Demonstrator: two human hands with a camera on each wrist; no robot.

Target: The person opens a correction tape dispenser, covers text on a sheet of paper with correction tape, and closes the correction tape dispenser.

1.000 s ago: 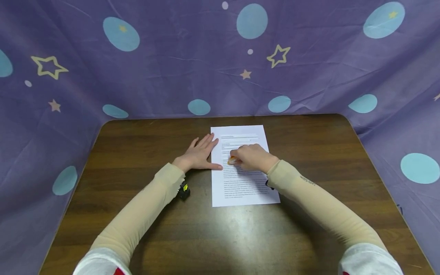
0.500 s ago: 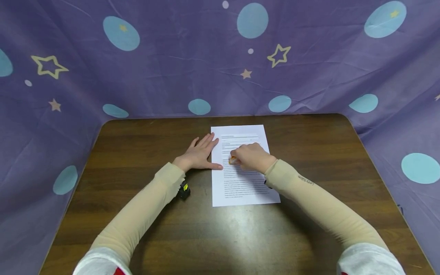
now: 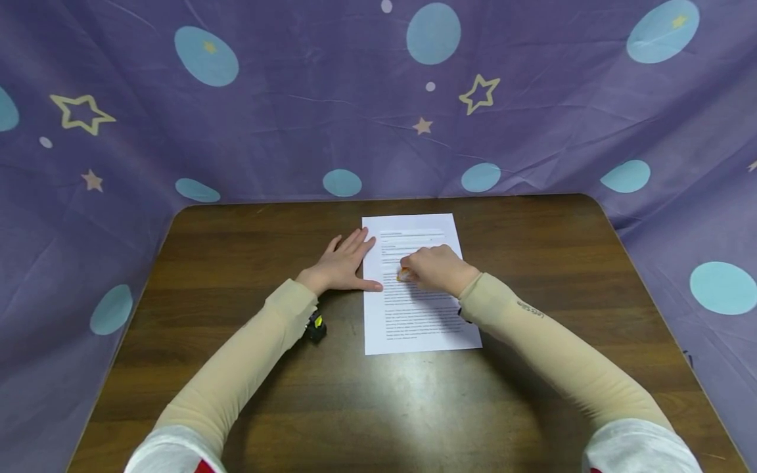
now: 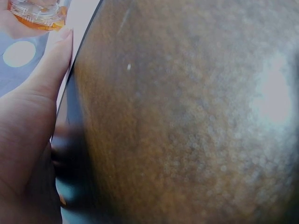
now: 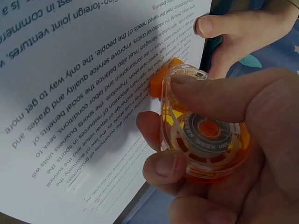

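A printed sheet of paper (image 3: 426, 325) lies flat on the table. My left hand (image 3: 340, 268) rests with spread fingers over its left edge, the thumb reaching onto the margin. A correction tape dispenser (image 5: 205, 133) with a clear case and an orange cap is gripped in my right hand (image 3: 439, 269), thumb on one side and fingers curled round the other. In the right wrist view, the dispenser's orange end is right at the lines of print. The left wrist view shows the left thumb (image 4: 49, 65) along the paper, with part of the dispenser beyond. My right hand hides some of the text.
The brown wooden table (image 3: 248, 243) spreads round the sheet on all sides. A purple curtain (image 3: 284, 131) with stars and blue ovals hangs behind and beside it. A small black device (image 3: 316, 327) sits at the left wrist.
My right hand has shifted slightly to the right across the print with the correction tape dispenser. The left hand and the paper stay in place.
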